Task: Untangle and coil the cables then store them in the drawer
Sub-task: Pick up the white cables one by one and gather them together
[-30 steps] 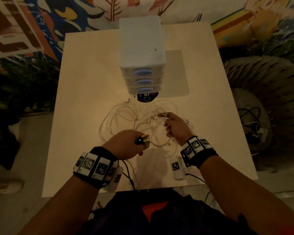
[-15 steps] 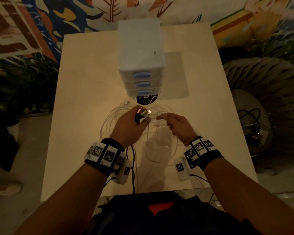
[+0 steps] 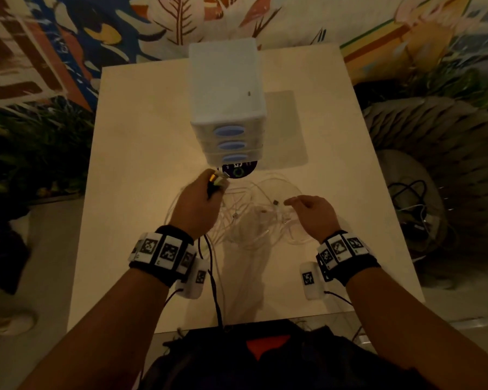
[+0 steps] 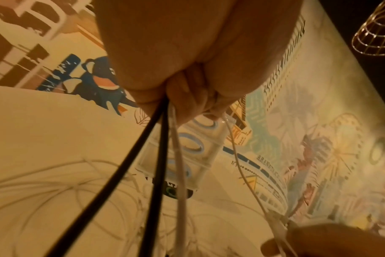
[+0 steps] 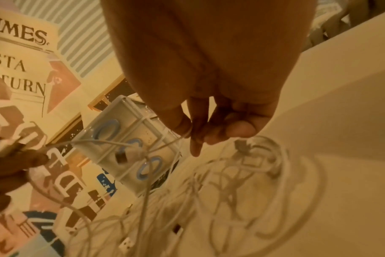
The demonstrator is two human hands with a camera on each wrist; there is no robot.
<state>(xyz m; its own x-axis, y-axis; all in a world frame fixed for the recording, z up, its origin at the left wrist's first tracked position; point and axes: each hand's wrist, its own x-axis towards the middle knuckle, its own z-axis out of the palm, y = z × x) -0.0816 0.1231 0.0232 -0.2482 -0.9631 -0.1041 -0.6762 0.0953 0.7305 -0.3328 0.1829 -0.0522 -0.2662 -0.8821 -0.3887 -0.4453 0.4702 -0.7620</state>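
While most of the white cables [image 3: 254,218] lie in a loose tangle on the table [image 3: 141,164], between the two hands and just in front of the drawer unit [image 3: 227,108], several ends are lifted off it. The left hand [image 3: 196,206] is curled into a fist around a bundle of connectors and strands: two black cables [image 4: 130,165] and a white one run down from it toward the table's near edge, and the plug tips stick out above the fist, close to the lowest drawer. The right hand [image 3: 312,215] pinches a thin white strand between thumb and forefinger, its other fingers loosely bent, with a small plug [image 3: 276,203] hanging just off the fingertips. That strand stretches across to the left hand. All three drawers, each with a blue oval handle, are closed. A dark round sticker [image 3: 238,170] lies under the unit's front edge. Black tagged bands wrap both wrists.
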